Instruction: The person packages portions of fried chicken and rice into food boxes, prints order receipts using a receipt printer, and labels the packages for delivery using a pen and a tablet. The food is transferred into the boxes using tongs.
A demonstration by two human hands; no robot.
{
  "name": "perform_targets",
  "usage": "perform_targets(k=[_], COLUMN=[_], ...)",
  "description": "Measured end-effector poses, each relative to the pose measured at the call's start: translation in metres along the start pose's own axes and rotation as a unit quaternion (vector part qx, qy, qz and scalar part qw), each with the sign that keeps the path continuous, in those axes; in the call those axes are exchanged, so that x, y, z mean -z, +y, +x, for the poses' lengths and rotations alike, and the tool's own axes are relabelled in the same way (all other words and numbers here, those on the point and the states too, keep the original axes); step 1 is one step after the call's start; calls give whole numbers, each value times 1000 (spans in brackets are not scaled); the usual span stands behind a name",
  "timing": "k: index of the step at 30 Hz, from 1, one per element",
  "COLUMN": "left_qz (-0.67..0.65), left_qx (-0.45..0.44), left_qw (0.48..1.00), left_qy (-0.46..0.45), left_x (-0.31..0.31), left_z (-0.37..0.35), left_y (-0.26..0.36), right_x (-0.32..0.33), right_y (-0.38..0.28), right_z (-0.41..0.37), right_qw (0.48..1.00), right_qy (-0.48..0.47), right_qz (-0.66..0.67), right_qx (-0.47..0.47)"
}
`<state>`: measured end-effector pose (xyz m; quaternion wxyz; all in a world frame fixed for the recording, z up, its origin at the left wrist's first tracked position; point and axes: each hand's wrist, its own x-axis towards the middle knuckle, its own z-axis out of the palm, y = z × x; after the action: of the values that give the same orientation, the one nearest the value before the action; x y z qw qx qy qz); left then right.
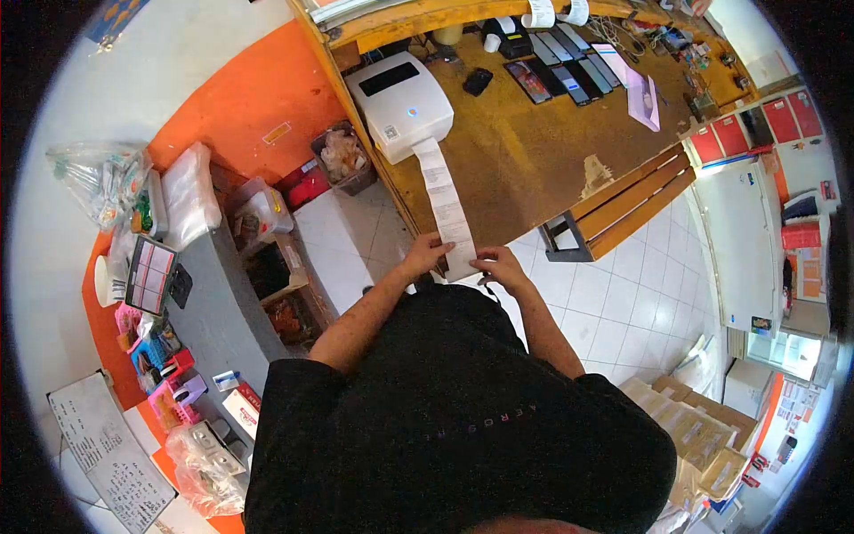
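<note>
A long strip of printed labels runs out of the white label printer and down over the front edge of the wooden table. Near its lower end, my left hand pinches the strip's left edge between thumb and fingers. On the opposite edge, my right hand grips the strip with thumb and fingertips. The end of the strip hangs between both hands, close to my black shirt. The print on it is too small to read.
Several phones lie in rows on the wooden table, beside a small black printer and a pink paper. A wooden bench stands right of the table. Bins stand at left, a grey counter beyond, cardboard boxes at lower right.
</note>
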<state>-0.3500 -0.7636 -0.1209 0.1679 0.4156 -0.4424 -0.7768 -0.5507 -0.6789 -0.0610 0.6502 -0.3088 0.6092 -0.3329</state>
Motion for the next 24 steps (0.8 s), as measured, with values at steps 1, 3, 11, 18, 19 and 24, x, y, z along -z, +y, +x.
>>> perform_targets(k=[1, 3, 11, 18, 19, 24], left_qz=[-23, -41, -20, 19, 25, 68], left_qx=[-27, -19, 4, 16, 31, 28], left_qw=[999, 999, 999, 999, 998, 996], left_qy=[-2, 12, 26, 44, 38, 48], left_x=[0, -4, -7, -9, -7, -14], left_z=[3, -3, -22, -18, -17, -28], left_y=[-10, -9, -32, -46, -44, -19], right_x=[0, 0, -2, -3, -3, -6], right_y=[-1, -4, 32, 41, 41, 42], right_z=[-3, -6, 7, 3, 4, 4], right_qw=[998, 986, 983, 989, 990, 983], right_qy=[12, 20, 30, 39, 39, 67], right_qz=[-55, -162, -181, -144, -133, -151], right_qx=[-14, -28, 14, 16, 0, 74])
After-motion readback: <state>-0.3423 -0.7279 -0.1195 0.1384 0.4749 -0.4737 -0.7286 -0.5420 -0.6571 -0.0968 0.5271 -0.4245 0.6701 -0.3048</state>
